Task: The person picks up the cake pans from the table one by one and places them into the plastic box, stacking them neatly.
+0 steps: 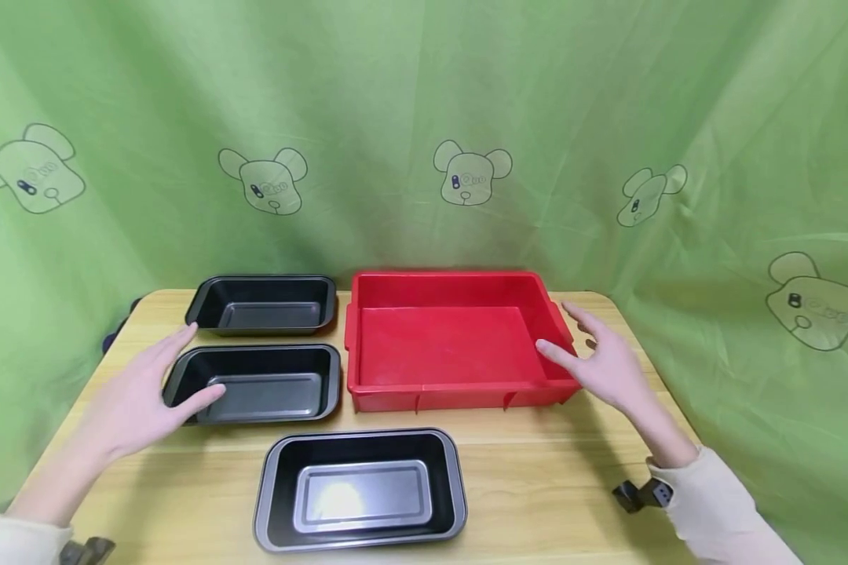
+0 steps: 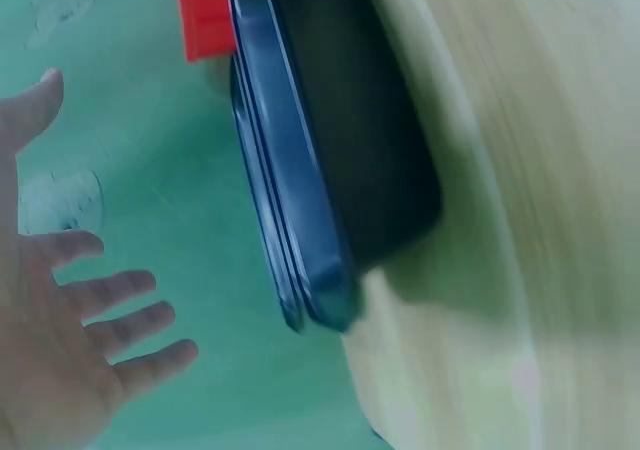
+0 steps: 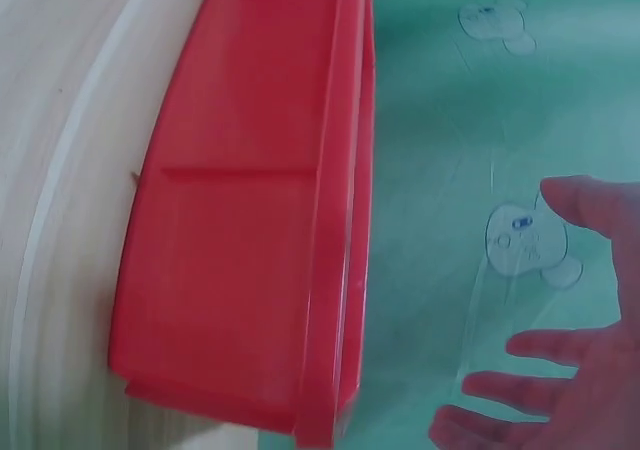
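My left hand is held with fingers spread at the left end of the middle dark loaf pan; nothing is in its grasp. In the left wrist view the palm and spread fingers stand apart from the pan's rim. Over the right end of a red rectangular tray hovers my right hand, thumb and fingers apart, holding nothing. The right wrist view shows a gap between that hand and the tray wall.
Behind the middle pan sits another dark loaf pan. A third loaf pan lies nearest the front of the wooden table. Green curtain with printed bear heads surrounds the back and sides.
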Demonstrator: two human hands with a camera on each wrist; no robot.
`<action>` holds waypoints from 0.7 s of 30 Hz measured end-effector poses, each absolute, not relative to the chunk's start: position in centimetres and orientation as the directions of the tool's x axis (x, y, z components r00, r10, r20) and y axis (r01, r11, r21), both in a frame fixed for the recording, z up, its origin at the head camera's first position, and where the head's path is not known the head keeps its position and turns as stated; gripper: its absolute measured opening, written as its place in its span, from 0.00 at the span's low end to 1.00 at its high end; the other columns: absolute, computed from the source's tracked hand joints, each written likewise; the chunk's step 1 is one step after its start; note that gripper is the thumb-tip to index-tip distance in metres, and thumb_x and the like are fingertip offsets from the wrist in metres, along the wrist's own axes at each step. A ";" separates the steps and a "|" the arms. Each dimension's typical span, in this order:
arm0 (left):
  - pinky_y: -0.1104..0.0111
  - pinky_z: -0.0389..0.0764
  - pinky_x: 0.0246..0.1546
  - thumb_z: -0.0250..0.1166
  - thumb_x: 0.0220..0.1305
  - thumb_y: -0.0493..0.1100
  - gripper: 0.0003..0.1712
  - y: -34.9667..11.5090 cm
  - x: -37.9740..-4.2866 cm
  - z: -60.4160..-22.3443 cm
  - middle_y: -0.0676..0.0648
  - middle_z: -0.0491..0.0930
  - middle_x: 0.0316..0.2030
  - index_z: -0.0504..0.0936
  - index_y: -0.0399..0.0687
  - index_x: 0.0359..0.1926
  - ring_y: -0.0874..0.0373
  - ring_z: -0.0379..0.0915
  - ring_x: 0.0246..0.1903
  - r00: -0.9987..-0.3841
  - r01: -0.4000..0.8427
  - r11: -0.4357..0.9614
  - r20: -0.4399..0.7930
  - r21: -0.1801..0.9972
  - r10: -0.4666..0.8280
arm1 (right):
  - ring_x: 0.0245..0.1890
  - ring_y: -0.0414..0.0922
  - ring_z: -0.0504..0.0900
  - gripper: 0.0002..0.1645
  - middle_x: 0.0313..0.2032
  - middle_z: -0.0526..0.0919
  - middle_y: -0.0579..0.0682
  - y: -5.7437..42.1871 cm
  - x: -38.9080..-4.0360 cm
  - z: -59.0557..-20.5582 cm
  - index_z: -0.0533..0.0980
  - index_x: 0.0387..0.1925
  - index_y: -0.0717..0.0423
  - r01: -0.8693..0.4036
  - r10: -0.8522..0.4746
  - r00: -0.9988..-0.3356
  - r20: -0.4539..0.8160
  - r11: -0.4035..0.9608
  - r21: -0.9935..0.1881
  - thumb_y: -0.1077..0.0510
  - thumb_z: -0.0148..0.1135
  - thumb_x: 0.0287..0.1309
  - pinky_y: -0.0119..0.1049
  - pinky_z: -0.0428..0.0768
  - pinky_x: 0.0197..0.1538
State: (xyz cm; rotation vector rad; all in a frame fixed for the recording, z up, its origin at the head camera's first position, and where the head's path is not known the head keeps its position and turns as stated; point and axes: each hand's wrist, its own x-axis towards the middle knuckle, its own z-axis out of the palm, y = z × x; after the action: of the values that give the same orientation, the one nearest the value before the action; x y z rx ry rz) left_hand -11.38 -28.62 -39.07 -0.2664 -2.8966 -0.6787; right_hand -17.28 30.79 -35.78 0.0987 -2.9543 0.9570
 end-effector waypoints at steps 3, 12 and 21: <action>0.29 0.66 0.67 0.71 0.65 0.64 0.57 -29.8 -11.4 -39.6 0.27 0.63 0.76 0.57 0.41 0.82 0.22 0.60 0.73 -0.979 0.177 0.874 0.169 0.453 0.110 | 0.72 0.74 0.68 0.53 0.79 0.62 0.67 31.8 -17.8 -35.9 0.56 0.82 0.56 -0.037 -0.048 -0.999 0.000 0.759 -0.650 0.37 0.65 0.68 0.71 0.77 0.68; 0.29 0.73 0.57 0.66 0.71 0.64 0.54 -32.5 -11.2 -41.4 0.26 0.65 0.75 0.52 0.43 0.84 0.19 0.67 0.65 -0.998 0.044 0.857 0.057 0.514 0.017 | 0.67 0.71 0.78 0.49 0.74 0.70 0.70 35.0 -19.5 -37.0 0.59 0.81 0.60 0.011 -0.021 -0.999 -0.037 0.705 -0.709 0.41 0.65 0.71 0.34 0.87 0.57; 0.31 0.77 0.58 0.66 0.73 0.58 0.53 -34.4 -11.4 -43.7 0.21 0.65 0.72 0.52 0.34 0.82 0.18 0.68 0.65 -1.000 -0.019 0.778 -0.028 0.628 -0.002 | 0.44 0.25 0.86 0.49 0.73 0.67 0.77 37.0 -20.5 -38.8 0.55 0.80 0.68 0.095 -0.047 -0.989 -0.144 0.543 -0.835 0.47 0.65 0.73 0.24 0.89 0.48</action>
State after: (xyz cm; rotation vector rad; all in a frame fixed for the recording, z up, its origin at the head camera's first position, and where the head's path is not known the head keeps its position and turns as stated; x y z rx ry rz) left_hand -11.35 -34.42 -43.69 0.0177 -2.9866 -1.0558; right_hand -20.47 37.00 -38.75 -0.0456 -2.8877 1.5774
